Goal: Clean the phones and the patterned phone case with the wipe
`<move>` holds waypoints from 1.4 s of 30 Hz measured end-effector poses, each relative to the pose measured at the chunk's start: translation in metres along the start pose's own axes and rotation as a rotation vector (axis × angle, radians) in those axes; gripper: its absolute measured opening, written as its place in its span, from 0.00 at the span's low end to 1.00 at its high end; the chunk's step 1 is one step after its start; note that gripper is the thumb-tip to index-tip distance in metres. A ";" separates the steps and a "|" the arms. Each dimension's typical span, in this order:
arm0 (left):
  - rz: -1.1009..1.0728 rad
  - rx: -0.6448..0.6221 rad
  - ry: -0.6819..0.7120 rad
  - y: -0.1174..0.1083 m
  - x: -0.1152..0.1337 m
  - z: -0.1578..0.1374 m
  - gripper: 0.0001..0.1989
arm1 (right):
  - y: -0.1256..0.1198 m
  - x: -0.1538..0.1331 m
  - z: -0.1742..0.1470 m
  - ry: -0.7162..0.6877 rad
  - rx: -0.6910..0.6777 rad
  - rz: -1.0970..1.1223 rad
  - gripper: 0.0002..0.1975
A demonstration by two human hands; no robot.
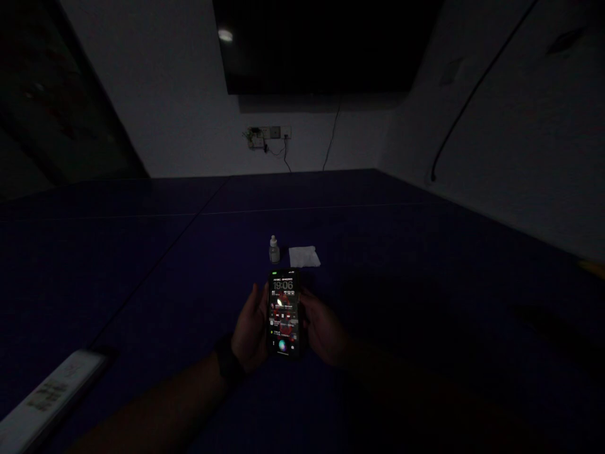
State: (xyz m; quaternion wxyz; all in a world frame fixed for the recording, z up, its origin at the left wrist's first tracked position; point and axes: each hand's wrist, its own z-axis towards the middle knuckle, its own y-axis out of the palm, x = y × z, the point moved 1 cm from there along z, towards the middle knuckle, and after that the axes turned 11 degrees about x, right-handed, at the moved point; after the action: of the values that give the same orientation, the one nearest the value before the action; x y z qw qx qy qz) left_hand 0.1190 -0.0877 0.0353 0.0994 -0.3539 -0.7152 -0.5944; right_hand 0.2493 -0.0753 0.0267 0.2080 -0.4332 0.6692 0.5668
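Phone (283,314) held above dark blue surface (155,265) in dim room

In the head view, the phone, its display lit, is clasped by its long edges between the left hand (250,329) and the right hand (327,331). Beyond it, a small bottle (274,253) and a white sheet (304,256) are set side by side. A white box (47,400) is seen at lower left. The surface is bordered by pale walls (179,94); a large television (326,47) is mounted above wall sockets (265,133).

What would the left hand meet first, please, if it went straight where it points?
Past the smartphone it holds, the left hand would probably meet the dropper bottle first, though depth is unclear.
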 end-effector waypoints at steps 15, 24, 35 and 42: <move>0.013 -0.019 -0.078 -0.002 0.001 -0.002 0.25 | 0.008 -0.001 -0.008 0.004 -0.043 -0.014 0.22; 0.011 -0.031 -0.078 -0.002 -0.001 -0.002 0.25 | 0.009 0.001 -0.008 -0.018 -0.033 -0.035 0.25; 0.004 -0.042 -0.084 -0.003 0.000 0.001 0.25 | 0.010 0.003 -0.007 0.013 -0.015 -0.052 0.24; 0.001 -0.038 -0.085 -0.006 -0.001 0.001 0.25 | 0.011 0.003 -0.007 0.013 0.004 -0.060 0.25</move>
State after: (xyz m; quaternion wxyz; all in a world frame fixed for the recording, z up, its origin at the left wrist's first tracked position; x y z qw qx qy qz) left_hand 0.1168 -0.0875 0.0298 0.0626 -0.3812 -0.7071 -0.5922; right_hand 0.2398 -0.0834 0.0325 0.2212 -0.4565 0.6583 0.5562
